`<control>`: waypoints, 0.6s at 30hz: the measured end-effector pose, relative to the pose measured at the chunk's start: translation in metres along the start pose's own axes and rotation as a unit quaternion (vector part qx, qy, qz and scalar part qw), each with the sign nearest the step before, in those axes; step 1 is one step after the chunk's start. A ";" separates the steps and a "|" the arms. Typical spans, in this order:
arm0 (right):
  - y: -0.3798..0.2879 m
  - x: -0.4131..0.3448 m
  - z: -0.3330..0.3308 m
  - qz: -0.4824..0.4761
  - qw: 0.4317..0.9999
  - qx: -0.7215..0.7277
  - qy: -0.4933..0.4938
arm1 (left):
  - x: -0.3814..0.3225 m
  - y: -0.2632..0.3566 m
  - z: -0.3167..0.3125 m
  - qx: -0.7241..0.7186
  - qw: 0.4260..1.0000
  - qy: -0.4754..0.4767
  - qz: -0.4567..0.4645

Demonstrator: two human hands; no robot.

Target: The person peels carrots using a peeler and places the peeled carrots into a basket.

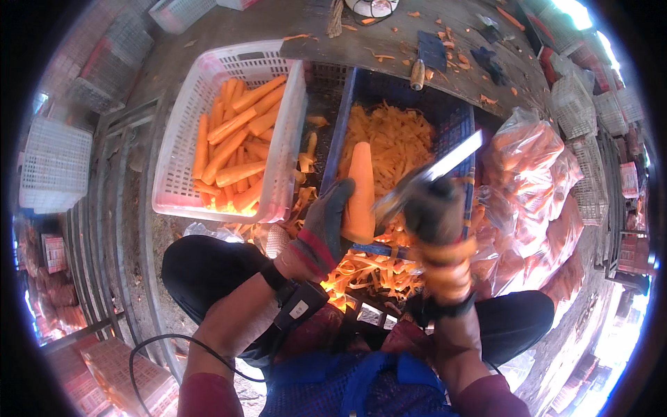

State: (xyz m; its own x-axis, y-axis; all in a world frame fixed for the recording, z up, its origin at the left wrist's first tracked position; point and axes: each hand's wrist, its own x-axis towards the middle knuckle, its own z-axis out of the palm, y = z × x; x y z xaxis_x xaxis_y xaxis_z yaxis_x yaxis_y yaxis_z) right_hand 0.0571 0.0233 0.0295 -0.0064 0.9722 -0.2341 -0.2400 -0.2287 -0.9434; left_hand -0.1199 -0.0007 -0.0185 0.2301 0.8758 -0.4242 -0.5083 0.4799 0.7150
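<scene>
My left hand (pixel 326 224), in a grey and red work glove, grips a thick peeled carrot (pixel 360 193) held upright, its narrower end up. Blurred by motion, my gloved right hand (pixel 435 211) is closed on a bladed tool (pixel 437 164) whose bright metal reaches up and right; its exact kind cannot be told. The tool's lower end is beside the carrot's right side. Beneath both hands stands a blue plastic crate (pixel 338 130) holding orange peelings (pixel 388 127). To the left, a white plastic crate (pixel 174 151) holds many peeled carrots (pixel 232 140).
Clear plastic bags of carrots (pixel 526 198) lie at the right. A wooden-handled cleaver (pixel 424 60) and a dark glove (pixel 489 65) rest on the board (pixel 312 26) beyond the crates. More peelings (pixel 375 273) lie between my knees. Stacked crates (pixel 54 164) and metal rails (pixel 120 219) stand left.
</scene>
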 end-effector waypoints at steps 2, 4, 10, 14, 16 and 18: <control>-0.004 -0.016 0.016 0.029 0.999 -0.005 -0.026 | -0.002 0.004 0.007 -0.034 0.999 0.013 0.003; 0.001 -0.002 0.010 0.077 0.993 0.001 -0.089 | -0.001 0.002 0.005 -0.137 0.990 0.018 -0.030; 0.056 0.139 -0.064 -0.037 0.959 -0.244 0.141 | -0.015 0.023 0.035 -0.078 0.996 0.050 -0.005; 0.031 0.097 -0.068 -0.074 0.991 -0.076 0.075 | -0.018 0.022 0.019 -0.125 0.990 0.026 -0.065; 0.007 0.039 -0.038 -0.027 0.999 -0.032 0.012 | -0.013 0.025 0.021 -0.113 0.992 0.028 -0.052; -0.005 -0.015 0.003 0.020 0.997 0.013 -0.077 | -0.015 0.023 0.018 -0.094 0.994 0.040 -0.048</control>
State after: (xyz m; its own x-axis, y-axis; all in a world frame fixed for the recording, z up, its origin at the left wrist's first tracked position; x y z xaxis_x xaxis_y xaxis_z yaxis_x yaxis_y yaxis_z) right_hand 0.0555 0.0102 0.0379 -0.1654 0.9588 -0.2311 -0.2611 -0.2685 -0.9272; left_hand -0.1202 -0.0017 0.0147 0.2217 0.8162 -0.5336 -0.6353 0.5360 0.5559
